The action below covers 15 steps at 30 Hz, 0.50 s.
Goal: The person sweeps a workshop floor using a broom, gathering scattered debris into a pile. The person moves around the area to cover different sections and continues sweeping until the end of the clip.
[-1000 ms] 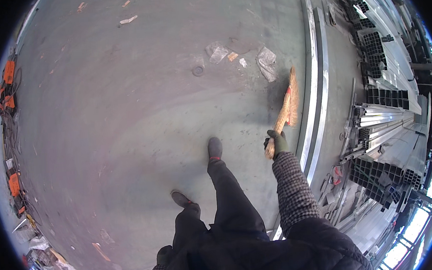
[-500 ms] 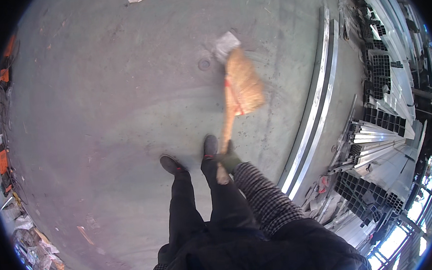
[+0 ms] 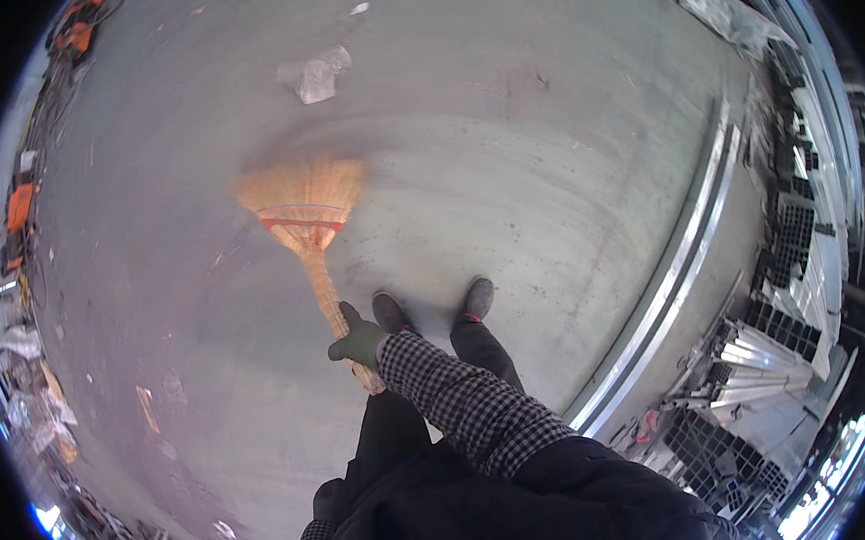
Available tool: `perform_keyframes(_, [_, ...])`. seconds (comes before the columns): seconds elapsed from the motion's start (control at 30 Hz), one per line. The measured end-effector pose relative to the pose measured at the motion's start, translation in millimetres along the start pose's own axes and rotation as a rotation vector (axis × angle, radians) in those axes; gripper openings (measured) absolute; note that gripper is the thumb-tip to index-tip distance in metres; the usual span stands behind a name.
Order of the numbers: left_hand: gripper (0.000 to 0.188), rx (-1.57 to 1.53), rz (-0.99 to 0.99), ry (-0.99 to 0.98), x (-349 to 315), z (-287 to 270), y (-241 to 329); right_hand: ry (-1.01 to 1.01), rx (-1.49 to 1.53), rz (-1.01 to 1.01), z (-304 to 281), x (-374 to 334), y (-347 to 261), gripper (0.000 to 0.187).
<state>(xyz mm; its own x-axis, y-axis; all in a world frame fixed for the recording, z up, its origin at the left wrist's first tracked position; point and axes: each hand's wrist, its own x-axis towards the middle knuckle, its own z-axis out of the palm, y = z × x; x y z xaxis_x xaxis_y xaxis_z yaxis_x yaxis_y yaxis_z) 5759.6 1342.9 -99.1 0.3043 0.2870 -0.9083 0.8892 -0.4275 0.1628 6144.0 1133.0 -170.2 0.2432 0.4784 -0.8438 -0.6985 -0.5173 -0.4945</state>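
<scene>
My right hand (image 3: 359,341), in a dark green glove, grips the handle of a straw broom (image 3: 314,218) near its top end. The checked sleeve of that arm reaches across in front of my body. The broom's fanned bristles, bound with a red band, point away from me and blur against the grey floor. Beyond them lies a crumpled piece of clear plastic (image 3: 321,75), apart from the bristles. My left hand (image 3: 330,500) hangs low by my left side, dark and small in view, and its fingers cannot be made out.
Two long metal bars (image 3: 669,284) lie on the floor to the right, before stacked metal profiles (image 3: 760,357). Orange items (image 3: 20,206) and clutter line the left edge. A plastic-wrapped piece (image 3: 720,9) lies far right, a thin strip (image 3: 147,408) near left.
The broom has swung from right to left with my right hand, its bristles now spread toward the far left. The crumpled plastic now lies farther left. My feet and the view have shifted.
</scene>
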Motion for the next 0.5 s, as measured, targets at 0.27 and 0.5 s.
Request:
perform_keyframes(0.27, [0.034, -0.053, 0.066, 0.028, -4.2, 6.1, 23.7, 0.401, -0.153, -0.499, -17.9, -56.3, 39.6, 0.104])
perform_keyframes(0.5, [0.022, 0.258, 0.398, -0.075, 27.8, 34.9, 60.1, 0.659, 0.639, -0.3, -163.2, -135.8, 125.7, 0.101])
